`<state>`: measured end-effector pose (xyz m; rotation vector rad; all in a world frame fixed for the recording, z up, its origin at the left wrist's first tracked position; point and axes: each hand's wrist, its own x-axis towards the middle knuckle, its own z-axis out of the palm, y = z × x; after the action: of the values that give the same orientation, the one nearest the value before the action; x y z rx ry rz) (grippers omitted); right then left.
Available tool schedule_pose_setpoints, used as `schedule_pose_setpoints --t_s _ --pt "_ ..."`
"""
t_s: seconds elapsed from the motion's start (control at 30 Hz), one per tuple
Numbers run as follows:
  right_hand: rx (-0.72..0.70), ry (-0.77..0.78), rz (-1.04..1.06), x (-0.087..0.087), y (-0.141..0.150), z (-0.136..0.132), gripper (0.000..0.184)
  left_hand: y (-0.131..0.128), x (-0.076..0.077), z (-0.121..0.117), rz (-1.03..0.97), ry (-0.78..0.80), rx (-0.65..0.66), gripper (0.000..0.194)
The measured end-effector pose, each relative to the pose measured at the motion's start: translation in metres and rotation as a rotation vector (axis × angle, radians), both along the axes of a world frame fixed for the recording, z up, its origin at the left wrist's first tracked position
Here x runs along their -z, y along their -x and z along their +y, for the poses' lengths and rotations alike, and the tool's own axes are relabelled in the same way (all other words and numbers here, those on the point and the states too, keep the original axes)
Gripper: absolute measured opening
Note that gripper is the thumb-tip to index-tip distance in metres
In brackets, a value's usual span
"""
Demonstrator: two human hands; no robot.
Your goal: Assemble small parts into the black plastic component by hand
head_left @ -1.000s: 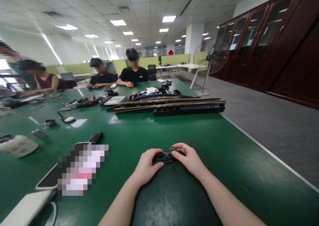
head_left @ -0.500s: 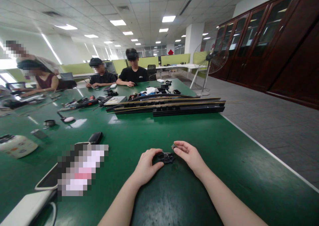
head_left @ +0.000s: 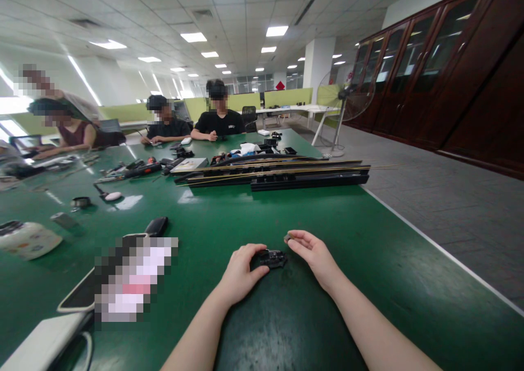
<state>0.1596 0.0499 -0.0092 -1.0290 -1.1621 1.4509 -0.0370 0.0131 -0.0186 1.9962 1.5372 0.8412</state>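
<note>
On the green table in front of me lies a small black mechanical part [head_left: 273, 258] with an uneven outline. My left hand [head_left: 244, 270] grips its left end, thumb on the near side and fingers on the far side. My right hand [head_left: 313, 253] is up and to the right of it, apart from it. Between its thumb and fingertips it pinches a small greyish piece [head_left: 287, 238], too small to name. The undersides of both things are hidden.
Long black rails [head_left: 307, 179] with thin brass-coloured rods lie across the table ahead. At left are a tablet-like device [head_left: 77, 289], a white box [head_left: 45, 341], a patterned jar [head_left: 30, 240] and a small metal cup [head_left: 81, 202]. Several people sit or stand beyond. A fan [head_left: 341, 95] stands back right.
My right hand has shifted slightly right, carrying the small greyish piece a little away from the black part. The left hand and the black part have stayed in place.
</note>
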Motion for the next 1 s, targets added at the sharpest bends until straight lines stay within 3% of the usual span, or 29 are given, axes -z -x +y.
schedule_pose_setpoints --t_s 1.0 --pt "0.047 0.045 0.102 -0.0025 -0.0006 0.0007 0.032 0.0003 -0.0004 -0.0001 -0.005 0.016 0.003 0.040"
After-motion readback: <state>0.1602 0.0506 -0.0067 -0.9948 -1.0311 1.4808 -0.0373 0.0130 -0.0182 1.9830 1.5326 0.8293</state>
